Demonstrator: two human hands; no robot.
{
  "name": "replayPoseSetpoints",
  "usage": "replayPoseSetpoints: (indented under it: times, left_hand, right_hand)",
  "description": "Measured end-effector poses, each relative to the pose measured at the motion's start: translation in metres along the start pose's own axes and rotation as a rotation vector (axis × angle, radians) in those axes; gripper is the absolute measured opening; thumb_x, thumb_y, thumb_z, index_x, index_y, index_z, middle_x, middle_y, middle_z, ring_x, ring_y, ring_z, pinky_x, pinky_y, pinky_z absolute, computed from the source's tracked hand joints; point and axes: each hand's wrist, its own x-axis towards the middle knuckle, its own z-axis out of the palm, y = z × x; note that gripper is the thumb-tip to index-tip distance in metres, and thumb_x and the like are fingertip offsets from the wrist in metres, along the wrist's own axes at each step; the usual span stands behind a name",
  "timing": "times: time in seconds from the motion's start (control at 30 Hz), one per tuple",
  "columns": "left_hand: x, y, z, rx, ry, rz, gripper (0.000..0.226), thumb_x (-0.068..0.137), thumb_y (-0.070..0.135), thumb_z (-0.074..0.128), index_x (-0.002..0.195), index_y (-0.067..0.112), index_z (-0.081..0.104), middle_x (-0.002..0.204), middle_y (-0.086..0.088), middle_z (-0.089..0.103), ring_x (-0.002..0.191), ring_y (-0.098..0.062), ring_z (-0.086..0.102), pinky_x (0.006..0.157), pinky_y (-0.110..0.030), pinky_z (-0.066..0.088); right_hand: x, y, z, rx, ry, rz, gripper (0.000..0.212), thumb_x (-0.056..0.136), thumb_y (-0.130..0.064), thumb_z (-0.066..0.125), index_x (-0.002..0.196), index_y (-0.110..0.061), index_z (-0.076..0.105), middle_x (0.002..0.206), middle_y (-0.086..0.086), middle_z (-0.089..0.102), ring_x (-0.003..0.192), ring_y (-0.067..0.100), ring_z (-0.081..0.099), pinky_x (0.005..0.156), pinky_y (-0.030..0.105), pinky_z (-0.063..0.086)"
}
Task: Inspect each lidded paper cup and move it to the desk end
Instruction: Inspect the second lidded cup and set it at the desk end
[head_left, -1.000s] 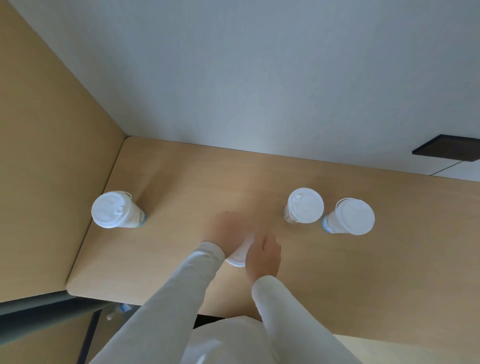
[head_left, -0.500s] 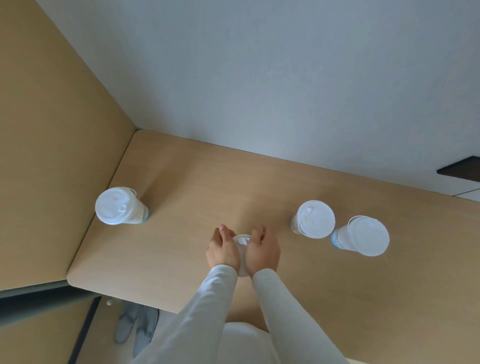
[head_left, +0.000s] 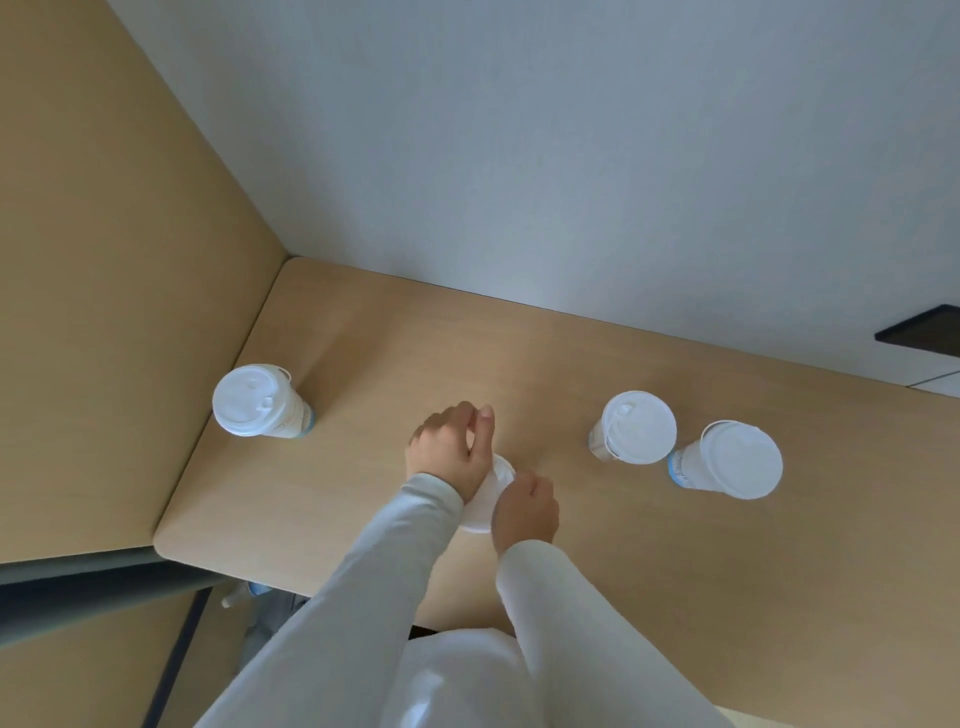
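Observation:
A white lidded paper cup (head_left: 487, 499) is held between both hands above the desk's (head_left: 363, 374) near middle. Only a narrow sliver of its lid shows, and it looks tilted. My left hand (head_left: 449, 452) curls round the cup's left side with the thumb pointing away from me. On the lid's right edge my right hand (head_left: 525, 512) grips with curled fingers. Another lidded cup (head_left: 257, 400) stands alone at the desk's left end. Two more lidded cups (head_left: 638, 427) (head_left: 740, 460) stand side by side on the right.
A tan partition (head_left: 104, 260) walls off the desk's left end, and a grey wall (head_left: 571, 156) runs along the back. A dark shelf edge (head_left: 922, 330) juts in at the far right. Bare desktop lies between the held cup and the left cup.
My left hand has slid forward along the cup and its thumb now sticks out. The right hand has drawn back toward me on the lid. The standing cups have not moved.

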Motion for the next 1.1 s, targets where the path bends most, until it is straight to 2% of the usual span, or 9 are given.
replayPoseSetpoints:
  times: [0.07, 0.17, 0.33, 0.53, 0.67, 0.77, 0.87, 0.97, 1.1]
  left_hand:
    - [0.000, -0.005, -0.009, -0.053, 0.097, -0.027, 0.054, 0.090, 0.055, 0.030, 0.079, 0.014, 0.064, 0.076, -0.001, 0.069, 0.074, -0.030, 0.062, 0.067, -0.036, 0.051]
    - [-0.013, -0.016, -0.009, -0.252, 0.074, -0.436, 0.050, 0.095, 0.052, 0.033, 0.089, 0.013, 0.063, 0.091, -0.005, 0.071, 0.089, -0.032, 0.062, 0.076, -0.035, 0.047]
    - [-0.035, -0.007, 0.004, -0.699, 0.030, -1.068, 0.049, 0.101, 0.045, 0.031, 0.098, 0.011, 0.066, 0.100, -0.010, 0.067, 0.092, -0.032, 0.057, 0.084, -0.034, 0.042]
    - [-0.031, -0.014, 0.010, -0.624, 0.174, -0.997, 0.040, 0.097, 0.034, 0.037, 0.071, 0.017, 0.063, 0.073, -0.003, 0.064, 0.087, -0.037, 0.062, 0.086, -0.040, 0.051]
    - [-0.025, -0.019, 0.007, -0.633, 0.098, -0.862, 0.039, 0.098, 0.038, 0.040, 0.079, 0.015, 0.066, 0.079, -0.002, 0.069, 0.086, -0.033, 0.063, 0.082, -0.036, 0.049]
    - [-0.016, -0.026, 0.002, -0.767, 0.017, -0.659, 0.043, 0.101, 0.041, 0.039, 0.082, 0.015, 0.068, 0.081, -0.001, 0.074, 0.076, -0.025, 0.065, 0.078, -0.036, 0.050]
    - [-0.011, -0.027, -0.008, -0.999, -0.037, -0.663, 0.045, 0.104, 0.040, 0.035, 0.089, 0.013, 0.068, 0.084, -0.008, 0.072, 0.072, -0.022, 0.062, 0.069, -0.033, 0.048]
    - [-0.008, -0.036, -0.016, -1.090, -0.049, -0.722, 0.048, 0.103, 0.045, 0.030, 0.100, 0.014, 0.066, 0.094, -0.010, 0.074, 0.077, -0.022, 0.064, 0.068, -0.031, 0.047]
    - [-0.018, -0.055, -0.020, -1.041, -0.072, -0.758, 0.044, 0.103, 0.042, 0.036, 0.101, 0.011, 0.067, 0.096, -0.013, 0.074, 0.080, -0.025, 0.066, 0.068, -0.032, 0.050]
  right_hand:
    - [0.001, 0.000, -0.002, -0.075, 0.038, -0.228, 0.031, 0.105, -0.024, 0.042, 0.116, -0.006, 0.065, 0.119, 0.014, 0.063, 0.114, 0.037, 0.057, 0.102, 0.048, 0.044]
    - [0.006, -0.012, -0.001, -0.179, 0.011, -0.552, 0.021, 0.102, -0.019, 0.053, 0.104, -0.006, 0.068, 0.107, 0.011, 0.065, 0.103, 0.032, 0.055, 0.094, 0.042, 0.041]
    - [0.015, -0.024, 0.018, -0.367, -0.112, -0.567, 0.031, 0.105, -0.023, 0.047, 0.105, -0.002, 0.069, 0.107, 0.021, 0.068, 0.109, 0.039, 0.058, 0.095, 0.043, 0.042]
    - [0.015, -0.022, 0.020, -0.275, -0.022, -0.472, 0.031, 0.105, -0.020, 0.042, 0.091, -0.001, 0.062, 0.101, 0.020, 0.069, 0.102, 0.040, 0.060, 0.081, 0.040, 0.037]
    - [0.011, -0.018, 0.017, -0.244, -0.102, -0.416, 0.044, 0.097, -0.050, 0.044, 0.108, -0.014, 0.067, 0.114, 0.005, 0.070, 0.116, 0.031, 0.062, 0.103, 0.046, 0.044]
    - [0.007, -0.007, 0.001, -0.562, 0.024, -0.939, 0.043, 0.096, -0.047, 0.044, 0.121, -0.019, 0.065, 0.124, 0.001, 0.067, 0.119, 0.027, 0.058, 0.117, 0.058, 0.028]
    - [0.013, 0.003, -0.008, -0.784, -0.103, -1.539, 0.033, 0.097, -0.032, 0.046, 0.119, -0.019, 0.067, 0.133, 0.002, 0.065, 0.128, 0.023, 0.056, 0.120, 0.063, 0.024]
    - [0.023, 0.006, -0.002, -0.922, -0.225, -1.679, 0.031, 0.096, -0.034, 0.052, 0.110, -0.013, 0.070, 0.125, 0.007, 0.068, 0.119, 0.030, 0.062, 0.112, 0.054, 0.037]
    - [0.025, 0.006, 0.006, -0.886, -0.154, -1.759, 0.030, 0.090, -0.039, 0.058, 0.091, -0.011, 0.069, 0.089, 0.006, 0.066, 0.077, 0.031, 0.058, 0.077, 0.043, 0.047]
